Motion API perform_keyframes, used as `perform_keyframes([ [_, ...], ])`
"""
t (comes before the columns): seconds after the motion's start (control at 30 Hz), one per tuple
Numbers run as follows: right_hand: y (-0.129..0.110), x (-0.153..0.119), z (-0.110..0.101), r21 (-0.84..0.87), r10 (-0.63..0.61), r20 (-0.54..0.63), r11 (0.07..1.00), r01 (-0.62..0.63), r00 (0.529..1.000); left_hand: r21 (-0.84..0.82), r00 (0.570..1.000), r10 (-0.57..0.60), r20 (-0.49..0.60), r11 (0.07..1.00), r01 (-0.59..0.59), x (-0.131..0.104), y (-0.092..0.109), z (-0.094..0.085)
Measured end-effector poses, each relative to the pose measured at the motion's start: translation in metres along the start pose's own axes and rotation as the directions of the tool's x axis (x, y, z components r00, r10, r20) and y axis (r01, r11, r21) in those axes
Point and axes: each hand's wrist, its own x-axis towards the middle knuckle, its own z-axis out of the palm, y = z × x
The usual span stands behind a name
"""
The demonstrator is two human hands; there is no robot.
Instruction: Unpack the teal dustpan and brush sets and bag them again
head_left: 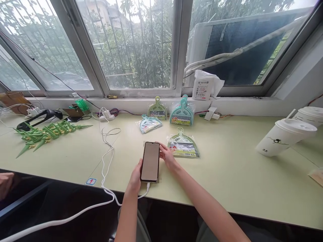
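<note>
A phone (150, 162) with a pale, blank screen is held upright between my two hands near the table's front edge. My left hand (136, 175) grips its lower left side, and my right hand (166, 155) has its fingers at the upper right side. A white charging cable (148, 187) is plugged into the phone's bottom end. Just right of the phone lies a green dustpan-and-brush set (183, 146) in clear wrapping. Behind it are a blue set (149, 123), another green set (157, 109) and a stack of teal sets (182, 112).
Green spiky plastic pieces (50, 132) lie at the left of the table (227, 178). White cables (107, 151) run down the left middle. White lidded cups (282, 137) stand at right. Another person's hand (6, 185) shows at far left.
</note>
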Motion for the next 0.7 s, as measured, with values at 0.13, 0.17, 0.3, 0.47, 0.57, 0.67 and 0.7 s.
perform_keyframes([
  [0.13, 0.002, -0.002, 0.005, -0.113, -0.026, 0.002, 0.993, 0.026, 1.0, -0.057, 0.999, -0.019, -0.038, 0.998, 0.016, 0.004, -0.002, -0.002],
  [0.17, 0.003, -0.003, 0.006, -0.145, -0.052, -0.015, 0.988, 0.049, 0.999, -0.067, 0.999, -0.026, -0.045, 0.998, 0.023, 0.004, -0.003, -0.002],
  [0.3, 0.003, -0.007, 0.009, -0.385, -0.335, -0.088, 0.88, 0.278, 0.938, -0.065, 0.996, -0.004, -0.088, 0.998, -0.001, 0.005, -0.004, -0.002],
  [0.47, -0.002, -0.015, 0.007, -0.672, -0.614, 0.043, 0.566, 0.478, 0.788, -0.077, 0.997, 0.043, -0.061, 0.996, -0.048, 0.003, -0.008, -0.002],
  [0.57, 0.0, -0.017, 0.007, -0.745, -0.665, 0.158, 0.405, 0.531, 0.73, -0.124, 0.998, 0.055, -0.021, 0.991, -0.058, 0.003, -0.01, -0.002],
  [0.67, 0.005, -0.017, 0.006, -0.77, -0.658, 0.259, 0.301, 0.563, 0.707, -0.158, 0.998, 0.052, -0.035, 0.986, -0.057, 0.002, -0.01, -0.002],
  [0.7, 0.006, -0.017, 0.006, -0.776, -0.652, 0.282, 0.277, 0.567, 0.704, -0.164, 0.998, 0.047, -0.04, 0.985, -0.053, 0.001, -0.01, -0.002],
])
